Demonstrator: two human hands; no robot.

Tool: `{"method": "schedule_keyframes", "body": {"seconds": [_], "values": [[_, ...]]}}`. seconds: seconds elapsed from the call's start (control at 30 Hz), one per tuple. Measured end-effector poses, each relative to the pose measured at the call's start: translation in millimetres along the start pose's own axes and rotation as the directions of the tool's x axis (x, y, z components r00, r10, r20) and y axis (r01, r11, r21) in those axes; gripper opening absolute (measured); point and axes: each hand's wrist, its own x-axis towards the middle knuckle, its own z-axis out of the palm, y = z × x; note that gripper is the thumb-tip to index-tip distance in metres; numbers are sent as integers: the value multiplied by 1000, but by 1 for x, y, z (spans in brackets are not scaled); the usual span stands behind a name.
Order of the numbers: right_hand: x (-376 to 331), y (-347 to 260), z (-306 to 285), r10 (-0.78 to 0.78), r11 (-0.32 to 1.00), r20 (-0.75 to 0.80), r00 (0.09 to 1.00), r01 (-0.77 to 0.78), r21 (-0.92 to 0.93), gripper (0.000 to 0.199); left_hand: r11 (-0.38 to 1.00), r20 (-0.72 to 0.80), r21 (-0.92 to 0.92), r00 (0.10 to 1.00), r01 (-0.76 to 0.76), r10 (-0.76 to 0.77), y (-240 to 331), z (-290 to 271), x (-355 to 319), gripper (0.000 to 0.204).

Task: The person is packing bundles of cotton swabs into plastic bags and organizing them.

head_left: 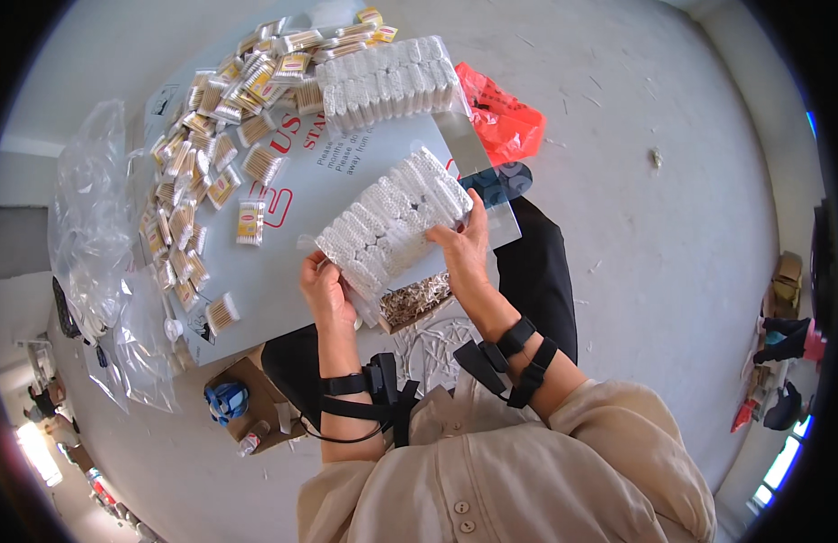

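Both hands grip a clear bag of cotton-swab packs (392, 222), held above the grey board (283, 262) on her lap: left hand (326, 291) at the bottom corner, right hand (464, 249) on the side edge. Looks light, soft, crinkly, prob. slippery film; best held at edges w/ support underneath.

A long clear pack of white cotton swabs (393, 222) is held tilted between the left hand (326, 294) and the right hand (466, 249), above a flat grey carton sheet with red print (301, 195). A second such pack (390, 81) lies at the sheet's far edge, beside a crumpled red plastic bag (502, 119). Many small yellow-labelled swab packets (202, 154) are scattered along the left side, next to clear plastic bags (98, 235).
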Motion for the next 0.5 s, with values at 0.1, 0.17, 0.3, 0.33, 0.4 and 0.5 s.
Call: {"method": "schedule_keyframes", "body": {"seconds": [0.1, 0.17, 0.3, 0.33, 0.4, 0.5], "values": [[1, 6, 0, -35, 999, 12, 999, 35, -15, 91, 1000, -6, -18, 1000, 4, -5, 0, 0, 1, 30], [1, 5, -1, -24, 1000, 27, 999, 25, -2, 91, 998, -57, -69, 998, -4, 0, -1, 4, -1, 28], [2, -1, -3, -19, 1000, 70, 997, 18, 9, 89, 983, -106, -176, 992, 53, -72, -6, 7, 7, 16], [3, -3, -5, -14, 999, 102, 995, 9, 48, 86, 983, -103, -176, 992, 50, -69, -7, 7, 9, 16], [-1, -21, -11, 21, 998, 159, 987, -32, 62, 83, 994, -163, -94, 985, 49, -64, -7, 7, 11, 6], [-1, -35, -22, 69, 996, 231, 971, -78, 33, 76, 995, -179, 94, 982, -46, 62, 2, 19, 12, 4]]}}
